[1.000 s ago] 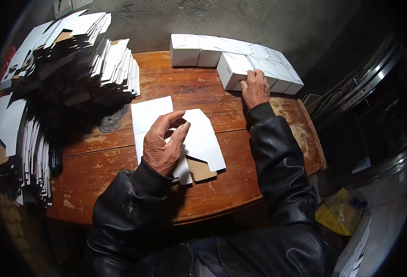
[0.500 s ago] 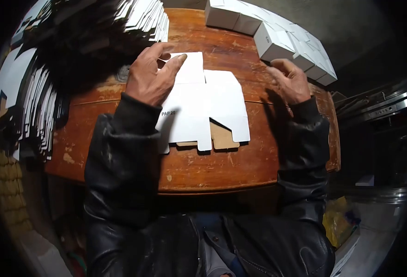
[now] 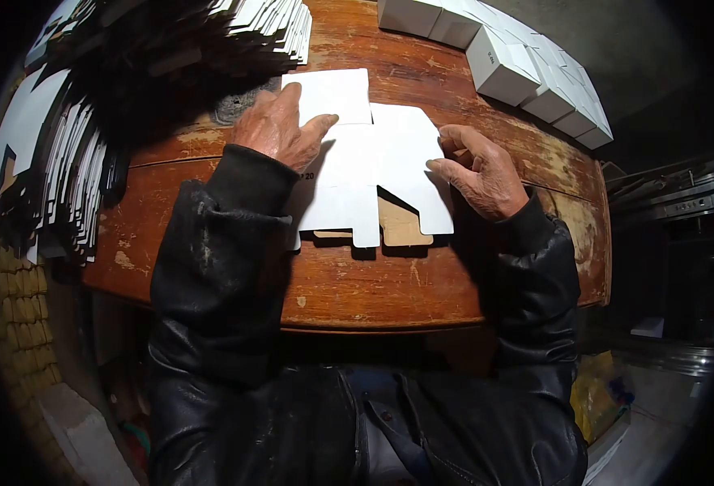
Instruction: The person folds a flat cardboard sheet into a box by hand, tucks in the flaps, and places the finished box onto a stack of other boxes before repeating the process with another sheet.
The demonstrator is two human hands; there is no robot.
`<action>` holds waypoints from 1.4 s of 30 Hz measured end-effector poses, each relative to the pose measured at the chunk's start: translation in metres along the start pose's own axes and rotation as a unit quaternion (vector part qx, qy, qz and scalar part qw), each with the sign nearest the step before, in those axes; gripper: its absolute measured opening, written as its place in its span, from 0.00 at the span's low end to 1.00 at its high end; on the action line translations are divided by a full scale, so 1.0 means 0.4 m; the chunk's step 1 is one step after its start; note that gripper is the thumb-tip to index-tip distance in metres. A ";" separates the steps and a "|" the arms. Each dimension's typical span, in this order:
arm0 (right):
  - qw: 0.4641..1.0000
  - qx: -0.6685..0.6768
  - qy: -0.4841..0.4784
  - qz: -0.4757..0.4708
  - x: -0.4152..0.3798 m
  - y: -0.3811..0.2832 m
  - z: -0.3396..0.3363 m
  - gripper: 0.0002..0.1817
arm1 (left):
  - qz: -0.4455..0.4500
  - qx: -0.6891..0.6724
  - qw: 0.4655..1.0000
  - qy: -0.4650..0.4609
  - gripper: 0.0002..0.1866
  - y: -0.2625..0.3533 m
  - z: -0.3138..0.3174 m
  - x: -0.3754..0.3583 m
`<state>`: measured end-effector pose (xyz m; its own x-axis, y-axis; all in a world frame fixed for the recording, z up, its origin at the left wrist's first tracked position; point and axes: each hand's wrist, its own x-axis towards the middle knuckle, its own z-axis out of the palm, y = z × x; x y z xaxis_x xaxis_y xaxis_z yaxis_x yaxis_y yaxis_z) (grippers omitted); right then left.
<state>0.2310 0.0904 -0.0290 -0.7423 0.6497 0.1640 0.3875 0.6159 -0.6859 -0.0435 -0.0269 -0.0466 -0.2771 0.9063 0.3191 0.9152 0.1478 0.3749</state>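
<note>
A flattened white cardboard box (image 3: 345, 162) lies on the wooden table in front of me, with flaps and slots at its near edge and brown cardboard showing through a notch. Dark printing on it is partly hidden by my left hand (image 3: 280, 130). That hand rests at the box's left side, thumb and index finger spread apart over the white surface. At the right edge, my right hand (image 3: 482, 172) has its thumb and curled fingers closed on the card; some fingertips are hidden.
Folded white boxes (image 3: 502, 69) stand in a row at the table's far right. Stacks of flat white cartons (image 3: 73, 170) fill the left side, with another stack (image 3: 272, 32) at the back left. The worn wooden table (image 3: 373, 296) ends close to my body.
My right hand has come left and closed on the right edge of the flattened box. My left hand has turned and lowered onto its left side. The view has shifted slightly.
</note>
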 end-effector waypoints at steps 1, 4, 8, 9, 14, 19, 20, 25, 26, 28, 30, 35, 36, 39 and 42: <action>0.999 0.042 0.005 0.004 -0.001 0.000 0.005 0.19 | -0.049 -0.028 0.998 -0.001 0.28 0.020 -0.017 0.000; 0.989 0.135 0.003 0.056 0.001 -0.028 0.002 0.20 | -0.060 -0.101 0.993 0.020 0.31 0.027 -0.030 0.003; 0.985 0.158 0.042 0.063 0.007 -0.023 0.002 0.26 | -0.142 -0.127 0.978 -0.087 0.54 0.027 -0.056 0.019; 0.974 0.212 0.050 0.065 0.007 -0.033 0.004 0.28 | -0.149 -0.156 0.972 -0.093 0.57 0.037 -0.066 0.016; 0.962 0.261 0.084 0.008 0.007 -0.069 -0.020 0.36 | -0.146 -0.253 0.956 -0.028 0.69 0.033 -0.024 0.019; 0.946 0.307 0.095 -0.037 -0.003 -0.101 -0.035 0.44 | -0.203 -0.393 0.893 -0.090 0.71 0.050 -0.043 0.032; 0.947 0.301 0.101 -0.040 -0.003 -0.098 -0.031 0.45 | -0.212 -0.420 0.877 -0.100 0.71 0.056 -0.046 0.031; 0.954 0.275 0.112 -0.042 -0.010 -0.102 -0.006 0.46 | -0.190 -0.556 0.797 -0.141 0.72 0.113 -0.058 0.002; 0.955 0.261 0.121 -0.073 -0.010 -0.095 0.001 0.45 | -0.185 -0.572 0.786 -0.146 0.72 0.126 -0.056 -0.003; 0.954 0.285 0.083 -0.038 -0.015 -0.119 -0.014 0.43 | -0.167 -0.608 0.759 -0.164 0.74 0.129 -0.050 -0.003; 0.948 0.308 0.073 -0.027 -0.023 -0.140 -0.021 0.41 | -0.154 -0.607 0.758 -0.184 0.75 0.114 -0.042 0.002; 0.935 0.329 0.116 -0.067 -0.027 -0.143 -0.020 0.39 | -0.147 -0.635 0.730 -0.207 0.74 0.135 -0.023 -0.014; 0.940 0.306 0.124 -0.085 -0.028 -0.143 -0.022 0.39 | -0.147 -0.644 0.721 -0.208 0.74 0.163 -0.037 -0.024; 0.943 0.271 0.143 -0.127 -0.031 -0.156 -0.036 0.41 | -0.132 -0.662 0.703 -0.224 0.73 0.176 -0.059 -0.022; 0.939 0.263 0.144 -0.171 -0.033 -0.171 -0.044 0.42 | -0.077 -0.680 0.712 -0.158 0.76 0.198 -0.092 -0.022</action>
<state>0.2239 0.0478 0.0283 -0.5656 0.5951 0.5710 -0.2252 0.5545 -0.8011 0.0206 -0.0376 0.0122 -0.0677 0.9963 0.0528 -0.3087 -0.0712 0.9485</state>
